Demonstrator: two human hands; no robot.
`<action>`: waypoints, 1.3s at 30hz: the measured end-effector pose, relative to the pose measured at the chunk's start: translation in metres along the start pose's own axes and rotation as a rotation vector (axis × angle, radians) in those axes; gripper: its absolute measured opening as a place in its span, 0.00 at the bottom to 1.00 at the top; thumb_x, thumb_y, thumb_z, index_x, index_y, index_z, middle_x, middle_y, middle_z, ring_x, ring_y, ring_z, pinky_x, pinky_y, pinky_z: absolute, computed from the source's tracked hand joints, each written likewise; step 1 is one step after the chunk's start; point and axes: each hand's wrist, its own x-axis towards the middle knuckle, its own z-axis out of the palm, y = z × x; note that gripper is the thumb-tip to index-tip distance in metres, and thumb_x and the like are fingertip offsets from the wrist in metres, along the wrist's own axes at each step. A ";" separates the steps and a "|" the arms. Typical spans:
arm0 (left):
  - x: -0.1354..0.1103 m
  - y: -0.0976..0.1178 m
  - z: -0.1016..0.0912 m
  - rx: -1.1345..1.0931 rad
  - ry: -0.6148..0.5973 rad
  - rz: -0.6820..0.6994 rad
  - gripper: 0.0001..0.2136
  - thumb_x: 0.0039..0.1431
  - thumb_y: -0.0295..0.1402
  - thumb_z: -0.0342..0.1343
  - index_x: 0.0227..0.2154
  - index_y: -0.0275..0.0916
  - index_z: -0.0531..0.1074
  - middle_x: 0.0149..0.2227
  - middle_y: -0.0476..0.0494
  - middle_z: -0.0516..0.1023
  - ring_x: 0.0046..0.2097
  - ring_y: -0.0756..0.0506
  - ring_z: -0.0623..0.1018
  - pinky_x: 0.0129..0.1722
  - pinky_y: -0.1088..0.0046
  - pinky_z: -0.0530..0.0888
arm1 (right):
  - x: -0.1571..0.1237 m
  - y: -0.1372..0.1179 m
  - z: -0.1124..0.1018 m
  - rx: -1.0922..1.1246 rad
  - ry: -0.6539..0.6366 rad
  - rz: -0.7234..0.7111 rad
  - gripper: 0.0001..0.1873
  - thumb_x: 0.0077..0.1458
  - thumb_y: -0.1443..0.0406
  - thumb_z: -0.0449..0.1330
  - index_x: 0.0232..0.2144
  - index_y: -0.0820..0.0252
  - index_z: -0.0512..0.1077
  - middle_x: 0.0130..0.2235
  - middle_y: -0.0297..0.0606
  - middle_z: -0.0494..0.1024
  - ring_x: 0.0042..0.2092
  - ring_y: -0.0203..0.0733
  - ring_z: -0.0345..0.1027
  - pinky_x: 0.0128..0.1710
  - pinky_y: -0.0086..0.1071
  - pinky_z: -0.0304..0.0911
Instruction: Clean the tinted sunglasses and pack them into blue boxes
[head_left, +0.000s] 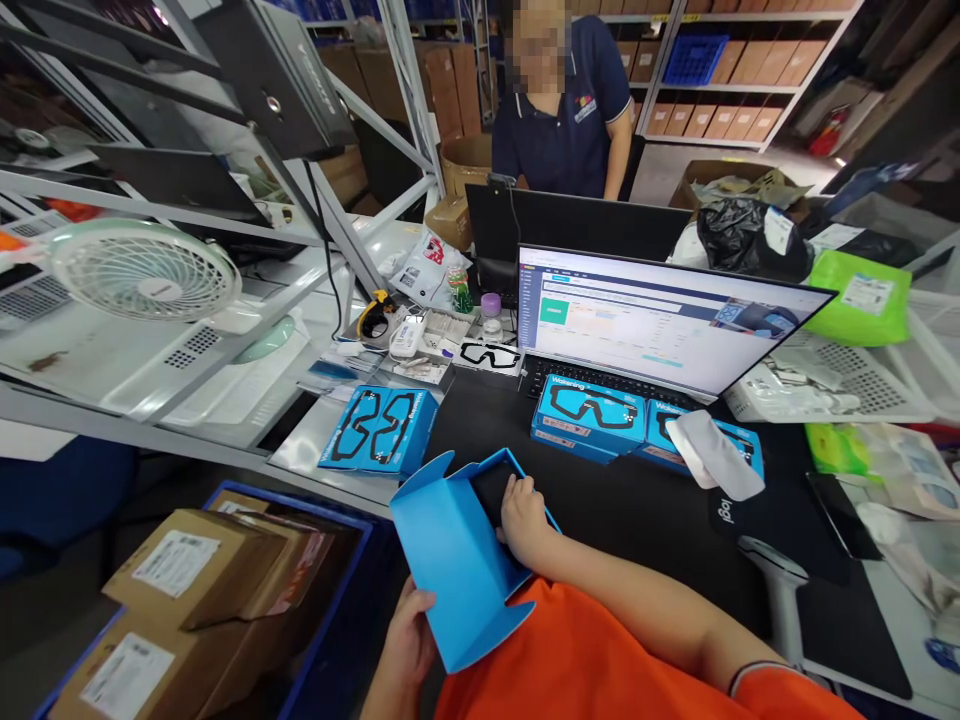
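I hold an open blue cardboard box (450,560) close to my chest, its flaps spread. My left hand (409,635) grips its lower left edge. My right hand (523,518) reaches into the box mouth, fingers curled on a black item (491,490) inside. Three shut blue goggle boxes lie on the black desk mat: one at the left (379,428), two side by side (589,415) under the monitor, and a white cloth pouch (712,455) lies over the right one.
A monitor (660,320) and keyboard stand ahead. A white fan (142,270) sits left on a metal shelf. Brown parcels fill a blue crate (341,560) at lower left. A barcode scanner (776,585) stands right. A person in a dark polo stands beyond the desk.
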 end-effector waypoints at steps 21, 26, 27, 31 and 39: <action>0.009 0.006 -0.007 0.169 -0.023 0.044 0.25 0.22 0.32 0.66 0.33 0.40 0.75 0.32 0.42 0.83 0.43 0.27 0.80 0.39 0.53 0.77 | -0.007 0.018 -0.016 0.510 0.081 0.110 0.59 0.35 0.73 0.69 0.67 0.55 0.47 0.57 0.48 0.59 0.56 0.54 0.62 0.56 0.42 0.59; 0.023 0.004 -0.016 0.168 -0.041 0.028 0.27 0.23 0.31 0.67 0.36 0.41 0.74 0.34 0.41 0.83 0.41 0.27 0.81 0.38 0.51 0.78 | -0.025 0.060 -0.037 0.892 0.198 0.071 0.66 0.36 0.69 0.69 0.70 0.49 0.36 0.61 0.45 0.54 0.62 0.53 0.58 0.59 0.43 0.61; 0.026 0.005 -0.018 0.172 -0.033 0.034 0.27 0.24 0.32 0.66 0.37 0.41 0.74 0.34 0.41 0.83 0.40 0.27 0.81 0.37 0.52 0.78 | -0.033 0.072 -0.044 0.916 0.242 0.054 0.64 0.37 0.68 0.69 0.70 0.48 0.38 0.61 0.45 0.54 0.62 0.53 0.57 0.60 0.44 0.60; 0.035 0.009 -0.021 0.200 -0.013 0.041 0.30 0.25 0.31 0.66 0.41 0.41 0.74 0.36 0.41 0.84 0.40 0.27 0.81 0.35 0.52 0.79 | -0.077 0.124 -0.062 0.790 0.350 -0.016 0.54 0.42 0.68 0.65 0.69 0.49 0.46 0.64 0.45 0.56 0.66 0.53 0.53 0.65 0.47 0.53; 0.021 0.018 -0.002 0.287 -0.131 0.059 0.27 0.27 0.38 0.72 0.38 0.40 0.77 0.40 0.36 0.84 0.50 0.21 0.78 0.45 0.46 0.77 | -0.109 0.211 0.013 0.299 0.314 0.204 0.49 0.41 0.71 0.59 0.67 0.53 0.54 0.62 0.49 0.60 0.63 0.58 0.57 0.62 0.49 0.57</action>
